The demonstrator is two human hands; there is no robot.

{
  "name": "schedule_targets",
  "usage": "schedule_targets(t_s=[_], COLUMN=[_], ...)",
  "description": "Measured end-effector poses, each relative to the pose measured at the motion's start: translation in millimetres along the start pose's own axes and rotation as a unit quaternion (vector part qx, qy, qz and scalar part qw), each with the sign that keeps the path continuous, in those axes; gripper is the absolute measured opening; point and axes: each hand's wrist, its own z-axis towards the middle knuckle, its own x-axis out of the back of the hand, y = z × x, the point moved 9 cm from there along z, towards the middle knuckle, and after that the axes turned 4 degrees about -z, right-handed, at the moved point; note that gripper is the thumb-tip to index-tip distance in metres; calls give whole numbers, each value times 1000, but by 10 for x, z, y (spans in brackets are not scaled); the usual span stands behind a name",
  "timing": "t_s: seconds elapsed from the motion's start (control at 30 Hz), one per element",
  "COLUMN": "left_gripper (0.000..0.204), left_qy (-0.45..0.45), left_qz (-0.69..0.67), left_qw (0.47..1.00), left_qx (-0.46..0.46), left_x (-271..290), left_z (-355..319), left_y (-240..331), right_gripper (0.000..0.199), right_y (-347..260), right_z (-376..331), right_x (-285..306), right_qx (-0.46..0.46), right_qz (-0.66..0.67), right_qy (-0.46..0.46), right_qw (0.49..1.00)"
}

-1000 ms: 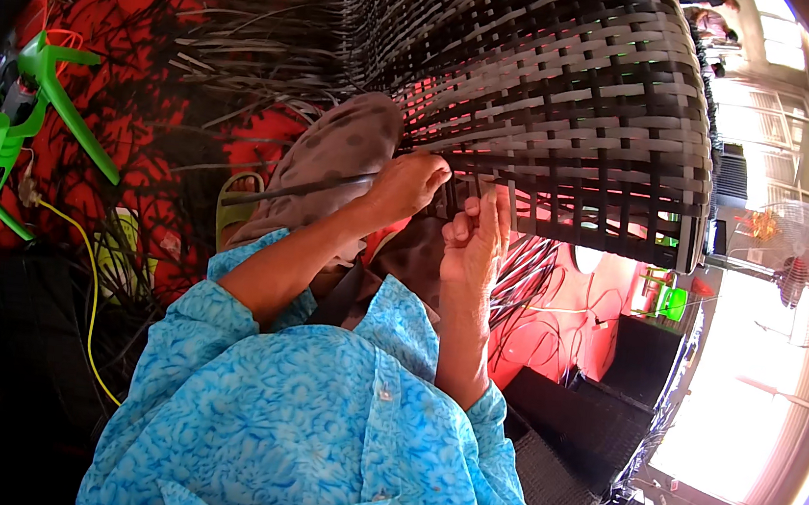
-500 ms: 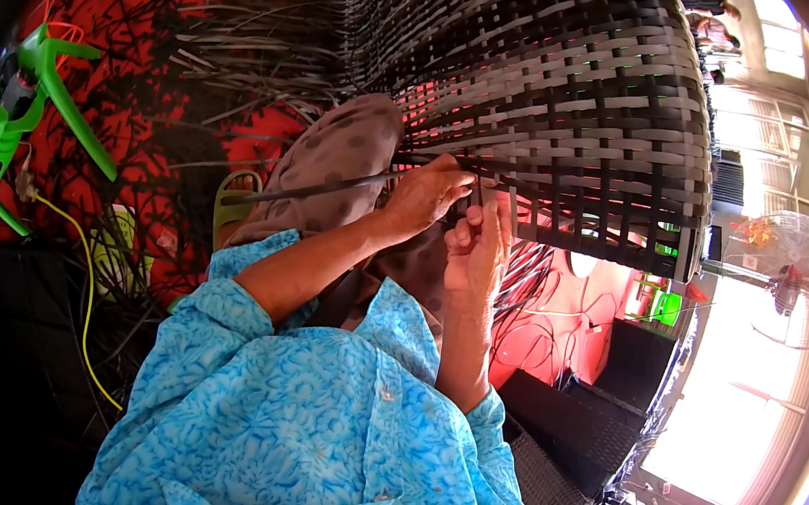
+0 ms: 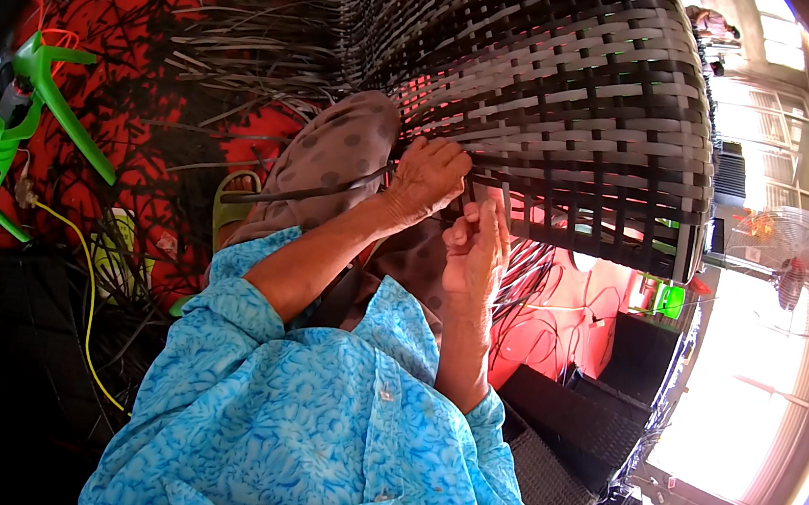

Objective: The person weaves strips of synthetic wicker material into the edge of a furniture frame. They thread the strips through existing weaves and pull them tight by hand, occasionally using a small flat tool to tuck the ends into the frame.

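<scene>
A large woven panel (image 3: 579, 93) of dark and pale flat strips fills the upper middle. My left hand (image 3: 429, 178) is closed on a dark strip (image 3: 307, 193) at the panel's lower edge, fingers tucked into the weave. My right hand (image 3: 476, 245) sits just below and to the right, fingers pinching a strip end beside the left hand. Both forearms come up from blue patterned sleeves (image 3: 327, 422). A brown spotted cloth (image 3: 337, 147) lies over my lap under the hands.
Loose dark strips (image 3: 239, 48) lie spread on the red floor (image 3: 142, 126) at upper left. A green plastic chair (image 3: 2, 141) stands at far left, a yellow cord (image 3: 87, 318) below it. Dark woven pieces (image 3: 584, 419) sit at lower right; a fan (image 3: 789, 254) stands by the bright right side.
My left hand has shifted slightly right along the panel's lower edge and pressed into the weave. My right hand stays close beneath it, barely moved.
</scene>
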Motion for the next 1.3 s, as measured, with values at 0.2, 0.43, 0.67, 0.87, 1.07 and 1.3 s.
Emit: schedule_targets(t_s=[0.2,0.43,0.67,0.87,1.07,1.3], left_gripper=[20,29,24,14,13,9], left_qy=[-48,-263,-345,-237,-115,-303], left_qz=[94,-27,-394,-340,184,-263], left_qw=[994,946,673,709,976,794], left_qx=[-30,187,521,571,-21,458], left_x=[-27,-378,-812,-638,0,-534], left_z=[-95,-388,-843,-805,-240,-619], left_y=[-79,-769,-970,-1008,-178,-866], right_gripper=[31,35,39,38,37,33], right_y=[-7,-14,-1,-1,-24,24], right_z=[4,47,40,39,24,26], right_x=[9,8,18,17,32,33], right_qx=[22,34,29,25,17,7], right_qz=[-49,-40,-45,-36,-11,-15], right_qy=[1,-12,-28,-27,-26,-41], right_qw=[999,999,998,999,999,999])
